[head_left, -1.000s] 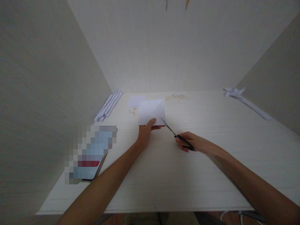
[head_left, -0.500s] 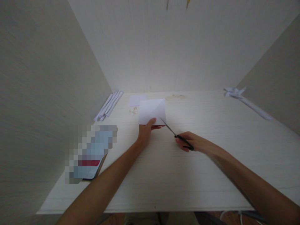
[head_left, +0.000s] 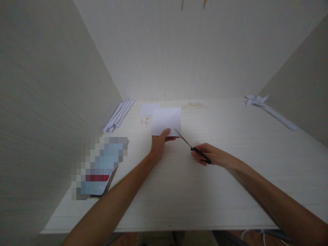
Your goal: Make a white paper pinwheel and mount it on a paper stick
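Observation:
My left hand (head_left: 159,142) pinches the lower edge of a white square of paper (head_left: 166,119), thumb on top and fingers beneath. A faint diagonal line runs near the paper's upper right corner, and a dark reddish edge shows along its bottom. In my right hand (head_left: 205,153) is a pair of scissors (head_left: 183,139) with black handles. Their blades point up and left and overlap the paper's lower right part. Whether the blades are cutting into the paper or lying over it, I cannot tell.
Rolled paper sticks (head_left: 119,115) lie at the back left, near another white sheet (head_left: 148,109) and small rubber bands (head_left: 146,121). A phone (head_left: 102,171), partly blurred, lies at the left. A paper pinwheel-like piece (head_left: 257,100) on a rolled stick (head_left: 279,117) lies by the right wall.
Almost nothing differs. The scissors and my right hand have shifted very slightly left; the paper stays in my left hand.

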`<action>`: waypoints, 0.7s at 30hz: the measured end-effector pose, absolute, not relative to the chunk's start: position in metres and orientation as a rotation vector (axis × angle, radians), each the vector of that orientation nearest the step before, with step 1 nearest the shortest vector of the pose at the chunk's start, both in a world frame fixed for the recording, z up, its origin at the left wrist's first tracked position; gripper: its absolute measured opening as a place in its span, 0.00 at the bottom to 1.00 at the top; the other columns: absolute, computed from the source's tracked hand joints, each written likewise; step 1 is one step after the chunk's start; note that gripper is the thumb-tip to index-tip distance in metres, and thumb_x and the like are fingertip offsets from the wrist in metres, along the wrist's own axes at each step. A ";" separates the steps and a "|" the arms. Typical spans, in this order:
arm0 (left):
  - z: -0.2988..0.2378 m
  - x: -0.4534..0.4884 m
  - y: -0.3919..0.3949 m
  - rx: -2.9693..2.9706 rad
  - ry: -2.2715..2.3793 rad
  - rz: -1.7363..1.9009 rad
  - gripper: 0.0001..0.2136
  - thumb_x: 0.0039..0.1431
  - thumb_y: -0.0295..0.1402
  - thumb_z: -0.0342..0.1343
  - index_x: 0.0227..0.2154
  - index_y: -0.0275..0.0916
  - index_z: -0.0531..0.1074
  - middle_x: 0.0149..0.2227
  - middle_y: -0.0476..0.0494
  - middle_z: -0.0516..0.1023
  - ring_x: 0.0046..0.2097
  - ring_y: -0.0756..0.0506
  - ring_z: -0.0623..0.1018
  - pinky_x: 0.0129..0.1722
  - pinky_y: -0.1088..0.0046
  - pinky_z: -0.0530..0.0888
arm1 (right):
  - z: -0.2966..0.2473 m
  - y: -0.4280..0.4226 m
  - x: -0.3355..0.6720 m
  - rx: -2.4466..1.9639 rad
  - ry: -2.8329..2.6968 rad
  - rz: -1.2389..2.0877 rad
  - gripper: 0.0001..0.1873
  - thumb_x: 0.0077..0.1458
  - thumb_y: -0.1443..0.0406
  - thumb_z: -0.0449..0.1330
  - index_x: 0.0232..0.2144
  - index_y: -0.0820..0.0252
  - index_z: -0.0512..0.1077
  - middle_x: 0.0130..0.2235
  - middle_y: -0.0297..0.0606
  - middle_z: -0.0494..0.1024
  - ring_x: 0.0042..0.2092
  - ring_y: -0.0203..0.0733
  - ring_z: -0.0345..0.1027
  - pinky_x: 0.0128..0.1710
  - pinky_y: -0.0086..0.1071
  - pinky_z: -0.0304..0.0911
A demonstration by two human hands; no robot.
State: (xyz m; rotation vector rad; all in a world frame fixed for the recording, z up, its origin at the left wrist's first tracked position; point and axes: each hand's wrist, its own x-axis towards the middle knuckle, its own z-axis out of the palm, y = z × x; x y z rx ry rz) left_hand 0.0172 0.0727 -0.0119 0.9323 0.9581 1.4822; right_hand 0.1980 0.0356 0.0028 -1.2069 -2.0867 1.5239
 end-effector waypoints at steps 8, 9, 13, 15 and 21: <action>-0.012 0.017 0.073 0.936 0.970 1.484 0.10 0.41 0.30 0.55 0.30 0.35 0.71 0.27 0.48 0.76 0.24 0.48 0.75 0.24 0.72 0.73 | 0.000 0.036 0.199 -1.220 -2.097 1.525 0.26 0.49 0.47 0.46 0.14 0.61 0.57 0.15 0.28 0.58 0.18 0.28 0.49 0.18 0.26 0.45; -0.012 0.017 0.073 0.935 0.968 1.483 0.10 0.41 0.30 0.55 0.30 0.35 0.71 0.27 0.48 0.76 0.24 0.49 0.75 0.24 0.72 0.73 | 0.000 0.037 0.199 -1.208 -2.102 1.523 0.26 0.49 0.47 0.46 0.14 0.61 0.57 0.15 0.28 0.58 0.18 0.28 0.49 0.18 0.26 0.46; -0.013 0.017 0.074 0.932 0.955 1.485 0.10 0.41 0.30 0.55 0.31 0.35 0.71 0.26 0.48 0.75 0.23 0.49 0.75 0.23 0.73 0.73 | -0.001 0.038 0.200 -1.197 -2.109 1.526 0.26 0.49 0.47 0.47 0.14 0.61 0.57 0.15 0.29 0.58 0.18 0.28 0.49 0.18 0.26 0.46; -0.013 0.017 0.074 0.936 0.964 1.482 0.11 0.41 0.30 0.55 0.32 0.35 0.71 0.26 0.48 0.75 0.23 0.49 0.75 0.23 0.73 0.73 | -0.001 0.037 0.200 -1.204 -2.110 1.522 0.25 0.49 0.47 0.46 0.14 0.61 0.57 0.15 0.29 0.58 0.18 0.29 0.49 0.18 0.27 0.46; -0.012 0.017 0.074 0.966 0.979 1.460 0.12 0.42 0.31 0.54 0.33 0.35 0.71 0.27 0.48 0.76 0.24 0.49 0.75 0.24 0.73 0.73 | 0.000 0.037 0.199 -1.200 -2.111 1.516 0.25 0.50 0.48 0.46 0.14 0.61 0.56 0.15 0.29 0.58 0.18 0.28 0.49 0.19 0.27 0.46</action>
